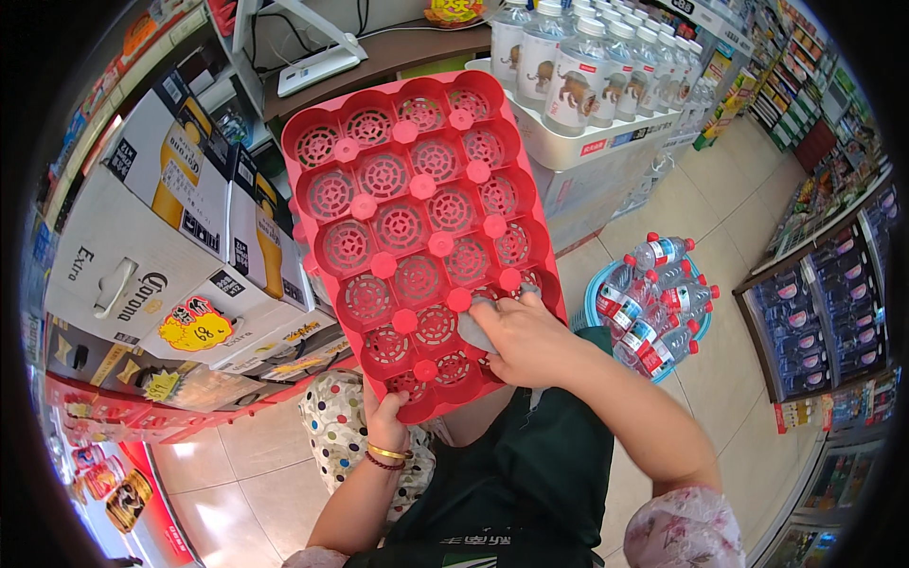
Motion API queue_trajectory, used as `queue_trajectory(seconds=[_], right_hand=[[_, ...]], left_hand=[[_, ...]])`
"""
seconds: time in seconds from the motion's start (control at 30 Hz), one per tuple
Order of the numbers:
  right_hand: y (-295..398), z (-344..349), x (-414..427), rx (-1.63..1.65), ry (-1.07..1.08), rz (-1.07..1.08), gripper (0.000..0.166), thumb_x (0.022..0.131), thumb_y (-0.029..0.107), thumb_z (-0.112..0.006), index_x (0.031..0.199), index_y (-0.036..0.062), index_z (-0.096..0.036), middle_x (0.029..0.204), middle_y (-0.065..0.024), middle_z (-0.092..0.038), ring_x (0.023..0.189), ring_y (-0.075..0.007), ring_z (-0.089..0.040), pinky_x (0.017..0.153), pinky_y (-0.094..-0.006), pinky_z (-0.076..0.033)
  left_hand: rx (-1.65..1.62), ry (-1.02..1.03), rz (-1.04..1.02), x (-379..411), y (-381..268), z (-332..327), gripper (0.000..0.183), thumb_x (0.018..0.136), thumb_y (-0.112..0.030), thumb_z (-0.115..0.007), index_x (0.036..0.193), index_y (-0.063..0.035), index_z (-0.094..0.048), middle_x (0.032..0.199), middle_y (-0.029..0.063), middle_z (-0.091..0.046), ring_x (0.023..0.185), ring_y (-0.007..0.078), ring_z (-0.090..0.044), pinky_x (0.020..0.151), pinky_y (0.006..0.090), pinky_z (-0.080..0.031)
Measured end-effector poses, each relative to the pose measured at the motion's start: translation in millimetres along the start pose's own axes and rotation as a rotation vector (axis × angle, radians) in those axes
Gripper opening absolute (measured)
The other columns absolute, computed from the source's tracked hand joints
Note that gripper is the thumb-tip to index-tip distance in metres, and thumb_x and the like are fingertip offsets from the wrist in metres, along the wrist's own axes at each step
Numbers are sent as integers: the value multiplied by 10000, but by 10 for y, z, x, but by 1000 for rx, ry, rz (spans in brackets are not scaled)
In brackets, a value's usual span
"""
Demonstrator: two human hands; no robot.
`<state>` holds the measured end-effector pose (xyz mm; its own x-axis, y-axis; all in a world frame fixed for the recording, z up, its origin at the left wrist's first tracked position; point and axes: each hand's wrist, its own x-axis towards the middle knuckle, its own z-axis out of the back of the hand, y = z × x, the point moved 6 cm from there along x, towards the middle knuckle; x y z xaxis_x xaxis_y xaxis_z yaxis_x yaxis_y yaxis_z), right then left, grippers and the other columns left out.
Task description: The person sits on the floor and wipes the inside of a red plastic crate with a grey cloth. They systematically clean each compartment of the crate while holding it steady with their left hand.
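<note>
A red plastic bottle crate (pixel 419 277) with round slotted cells is held tilted before me, and its cells hold no bottles. At the crate's near left corner, my left hand (pixel 387 419) grips the rim with the thumb on the inner side. My right hand (pixel 529 341) presses a grey cloth (pixel 477 325) into the cells near the right edge. Part of the cloth is hidden under the fingers. Dark green apron fabric (pixel 490 483) covers my lap beneath the crate.
On my right, a light blue basket (pixel 586 302) of red-capped water bottles (pixel 650 312) stands on the tiled floor (pixel 717 213). Clear bottles (pixel 575 78) fill a white tray (pixel 561 145) ahead. Corona beer cartons (pixel 163 234) are stacked at left, close to the crate.
</note>
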<state>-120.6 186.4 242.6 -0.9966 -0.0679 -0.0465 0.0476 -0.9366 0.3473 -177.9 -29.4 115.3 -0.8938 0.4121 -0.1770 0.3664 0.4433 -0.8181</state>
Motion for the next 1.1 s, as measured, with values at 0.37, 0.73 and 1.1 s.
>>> queue_trajectory(seconds=[0.37, 0.73, 1.1], right_hand=[[65, 607, -234, -458, -167, -333, 302, 769, 169, -634, 1049, 55, -629, 872, -64, -596, 836, -226, -604, 711, -370, -475], [54, 156, -114, -396, -54, 183, 468, 751, 111, -664, 1211, 46, -611, 1354, -127, -576, 808, -233, -684, 653, -364, -554], [75, 70, 91, 104, 106, -243, 219, 776, 122, -587, 908, -48, -630, 961, -221, -701, 819, -358, -704, 700, -453, -568]], left_hand=[[-17, 12, 8, -24, -49, 23, 705, 750, 58, -491, 1444, -13, -392, 1383, 111, -524, 1272, 246, -513, 1081, 370, -405], [-19, 28, 8, -2, -33, -34, 718, 749, 57, -490, 1454, -18, -383, 1388, 110, -523, 1277, 247, -511, 1087, 369, -399], [28, -28, -13, -14, -30, 0, 639, 757, -2, -513, 1392, -1, -442, 1310, 119, -573, 1192, 265, -569, 1033, 395, -456]])
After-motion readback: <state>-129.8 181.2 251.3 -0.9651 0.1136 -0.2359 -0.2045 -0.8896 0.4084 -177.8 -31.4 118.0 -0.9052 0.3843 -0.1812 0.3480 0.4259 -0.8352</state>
